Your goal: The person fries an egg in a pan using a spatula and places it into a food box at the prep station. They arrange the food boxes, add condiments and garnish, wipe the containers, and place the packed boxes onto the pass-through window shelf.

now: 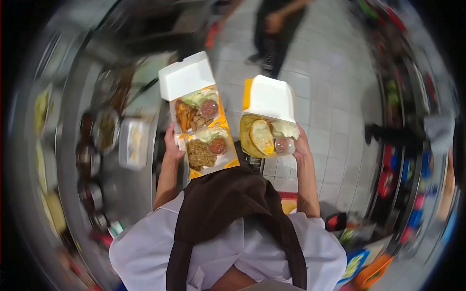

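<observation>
My left hand (172, 141) holds open takeaway boxes at their left edge. The upper box (187, 77) has a raised white lid and holds browned chicken, greens and a cup of red sauce. Against its lower side is another box (208, 170) with fried rice, greens and a sauce cup. My right hand (302, 143) grips the right side of a separate open box (268, 99), its white lid up. In that box lie a fried egg (262, 137), pale greens and a small sauce cup. My fingers are partly hidden under the boxes.
To the left is a steel counter (131, 186) with a white tray (133, 144) and several round containers. People stand on the tiled floor (310, 116) ahead and at the right. Shelves with colourful items line the right side.
</observation>
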`<act>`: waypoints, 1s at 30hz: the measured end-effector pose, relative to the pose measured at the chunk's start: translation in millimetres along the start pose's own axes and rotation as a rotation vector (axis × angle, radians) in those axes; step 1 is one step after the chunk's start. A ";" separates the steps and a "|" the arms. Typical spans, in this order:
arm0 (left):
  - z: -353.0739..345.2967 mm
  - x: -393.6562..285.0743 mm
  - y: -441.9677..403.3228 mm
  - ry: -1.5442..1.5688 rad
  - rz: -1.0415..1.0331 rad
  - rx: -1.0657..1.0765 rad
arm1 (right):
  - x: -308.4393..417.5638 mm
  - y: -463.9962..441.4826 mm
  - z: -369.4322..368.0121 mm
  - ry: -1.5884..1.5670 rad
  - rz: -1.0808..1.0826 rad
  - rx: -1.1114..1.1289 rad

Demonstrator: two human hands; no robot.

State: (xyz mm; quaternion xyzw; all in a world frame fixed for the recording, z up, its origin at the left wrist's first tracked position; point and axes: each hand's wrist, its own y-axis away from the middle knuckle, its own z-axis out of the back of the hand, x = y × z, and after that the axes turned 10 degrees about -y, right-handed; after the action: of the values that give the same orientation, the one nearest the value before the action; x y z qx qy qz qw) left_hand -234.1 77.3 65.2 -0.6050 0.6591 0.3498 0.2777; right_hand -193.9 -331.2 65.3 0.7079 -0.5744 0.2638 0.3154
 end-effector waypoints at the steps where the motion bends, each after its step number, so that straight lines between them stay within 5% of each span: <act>1: 2.7 -3.6 0.0 -0.022 0.026 0.016 | -2.7 17.6 -5.9 -0.030 0.058 -0.050; 3: -33.8 -16.8 13.5 -0.106 0.061 0.057 | 17.8 41.8 -7.1 -0.057 -0.029 -0.010; 8: -24.4 -52.0 19.5 -0.207 0.194 0.221 | -34.4 142.0 -38.2 -0.119 0.178 -0.161; 9: -26.2 -44.3 9.7 -0.140 0.140 0.101 | -1.5 91.6 -32.1 -0.069 0.071 -0.089; 15: -49.5 -86.4 47.8 -0.140 0.269 0.397 | -17.1 208.4 -95.2 -0.178 0.251 -0.204; 16: -54.2 -67.5 16.9 -0.057 0.278 0.236 | 23.6 128.4 -71.5 -0.102 0.085 -0.184; 22: -45.8 -76.9 8.0 0.009 0.386 0.244 | 29.6 103.6 -92.7 0.056 0.102 -0.238; 30: -65.9 -64.7 45.5 0.081 0.208 0.205 | 64.3 77.3 -88.4 0.081 0.114 -0.118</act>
State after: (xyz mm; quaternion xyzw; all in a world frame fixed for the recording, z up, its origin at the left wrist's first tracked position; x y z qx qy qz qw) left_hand -268.2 64.8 161.6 -0.5156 0.7611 0.2829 0.2735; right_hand -257.7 -317.4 182.2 0.6430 -0.6150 0.2754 0.3639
